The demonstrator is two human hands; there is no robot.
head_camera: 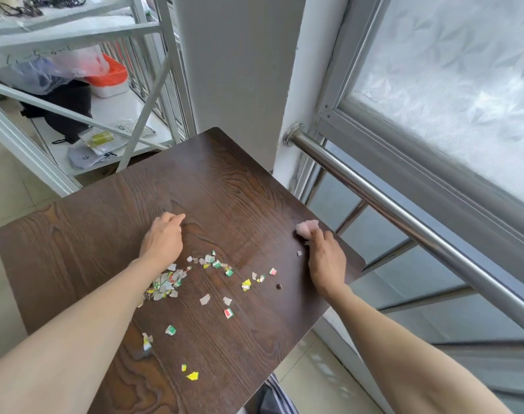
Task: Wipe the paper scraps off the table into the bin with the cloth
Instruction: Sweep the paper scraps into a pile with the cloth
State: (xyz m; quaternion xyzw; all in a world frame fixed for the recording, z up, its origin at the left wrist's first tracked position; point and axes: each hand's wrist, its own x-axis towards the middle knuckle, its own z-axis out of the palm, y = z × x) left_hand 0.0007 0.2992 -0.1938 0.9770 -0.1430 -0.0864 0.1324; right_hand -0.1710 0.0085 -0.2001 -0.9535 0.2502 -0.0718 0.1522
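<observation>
Several small paper scraps [208, 282], white, green, yellow and red, lie scattered over the middle and near part of the dark wooden table [105, 222]. My right hand [326, 261] rests near the table's right edge, closed on a small pink cloth [307, 228] that sticks out past the fingers. My left hand [165, 237] lies on the table beyond the densest scrap pile, fingers curled with nothing in them. No bin is in view.
A steel handrail [404, 216] runs along the right of the table in front of a frosted window. A white metal shelf rack [111, 121] with bags and packets stands at the far left. A white pillar [239, 70] rises behind the table.
</observation>
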